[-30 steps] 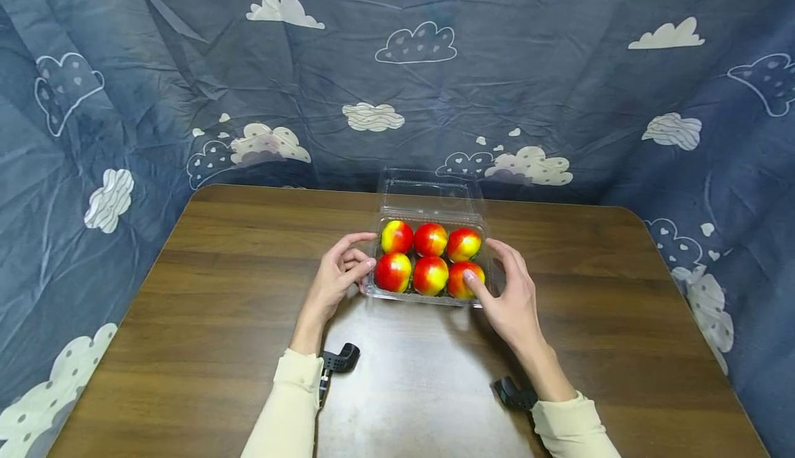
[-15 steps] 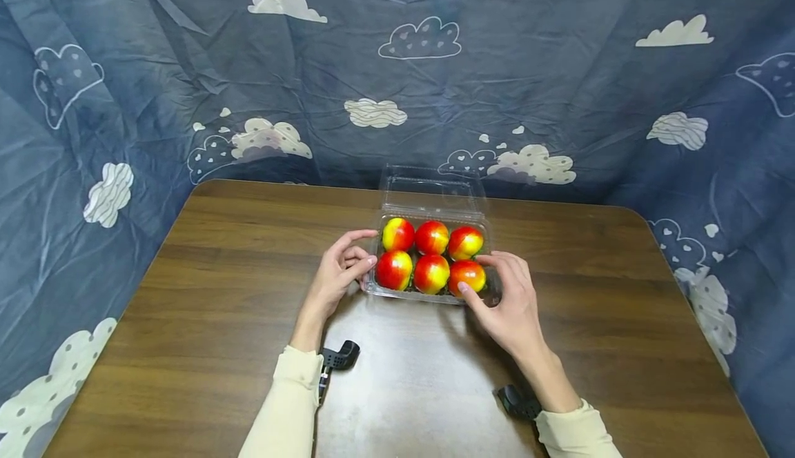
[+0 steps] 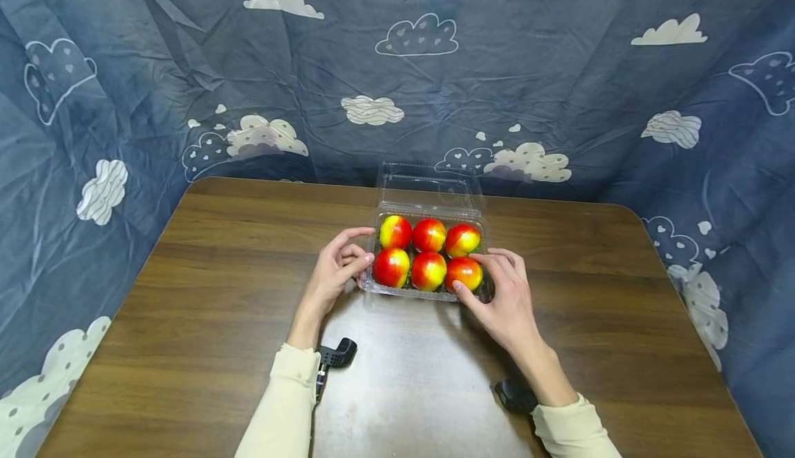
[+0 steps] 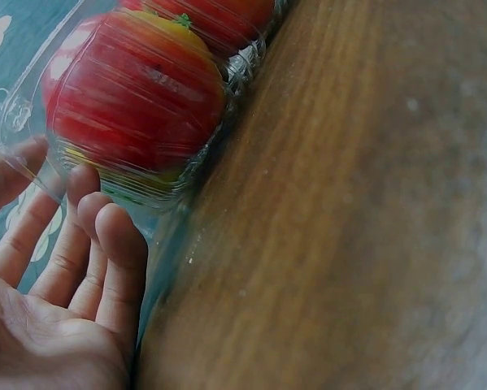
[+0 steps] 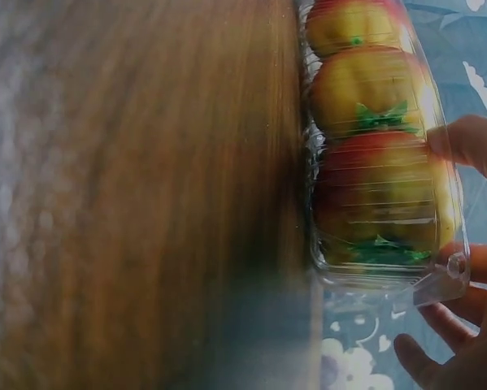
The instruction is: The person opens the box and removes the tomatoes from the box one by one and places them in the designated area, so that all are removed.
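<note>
A clear plastic clamshell container (image 3: pixel 406 294) sits on the table with its lid (image 3: pixel 428 192) raised at the back. Two rows of round red-and-yellow fruits (image 3: pixel 428 271) fill it; green leaves show beneath some in the right wrist view. My left hand (image 3: pixel 329 275) is at the container's left side, thumb on the rim and index finger reaching along it. With thumb and index finger, my right hand (image 3: pixel 504 299) pinches the near-right fruit (image 3: pixel 466 275), which is still in its place. The other right fingers lie outside the container wall in the right wrist view.
The brown wooden table (image 3: pixel 261 237) stretches to both sides and toward me. Behind it hangs a dark blue cloth (image 3: pixel 310 65) with cloud prints. A black wrist camera (image 3: pixel 338 353) sits at the left wrist and another black camera (image 3: pixel 515 397) at the right.
My right index finger has moved from the container's right edge onto the near-right fruit, and the thumb has shifted slightly left. The left hand keeps its place at the rim.
</note>
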Demonstrator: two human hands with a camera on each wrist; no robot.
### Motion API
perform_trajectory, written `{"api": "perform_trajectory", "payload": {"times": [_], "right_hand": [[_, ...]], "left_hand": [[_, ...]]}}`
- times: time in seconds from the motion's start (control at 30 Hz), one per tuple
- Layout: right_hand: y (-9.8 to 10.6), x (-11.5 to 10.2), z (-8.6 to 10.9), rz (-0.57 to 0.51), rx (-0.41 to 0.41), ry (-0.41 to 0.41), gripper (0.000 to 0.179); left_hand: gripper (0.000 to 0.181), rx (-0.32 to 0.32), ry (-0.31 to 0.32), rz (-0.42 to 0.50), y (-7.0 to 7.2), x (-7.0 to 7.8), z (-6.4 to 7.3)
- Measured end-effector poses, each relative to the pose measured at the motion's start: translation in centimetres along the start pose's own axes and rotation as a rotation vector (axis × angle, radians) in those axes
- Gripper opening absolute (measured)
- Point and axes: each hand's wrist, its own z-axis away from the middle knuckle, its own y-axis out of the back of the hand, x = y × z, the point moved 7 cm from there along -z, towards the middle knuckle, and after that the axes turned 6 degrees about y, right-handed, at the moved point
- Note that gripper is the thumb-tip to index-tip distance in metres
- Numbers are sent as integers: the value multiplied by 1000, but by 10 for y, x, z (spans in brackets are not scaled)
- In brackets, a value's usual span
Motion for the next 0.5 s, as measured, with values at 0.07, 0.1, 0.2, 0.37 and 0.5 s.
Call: {"api": "perform_trajectory", "payload": {"times": [0.07, 0.1, 0.2, 0.37, 0.5], "right_hand": [[1, 1, 0, -7, 11, -4, 48], [1, 2, 1, -12, 16, -8, 48], [3, 3, 1, -27, 33, -26, 49], [6, 4, 1, -42, 62, -45, 49], [8, 5, 2, -62, 84, -68, 49]], "left_hand": [[47, -3, 3, -2, 0, 0, -1], [47, -4, 5, -2, 0, 0, -1], [47, -8, 11, 0, -1, 0, -1], [47, -2, 12, 7, 0, 1, 0], [47, 2, 12, 3, 0, 1, 1]]}}
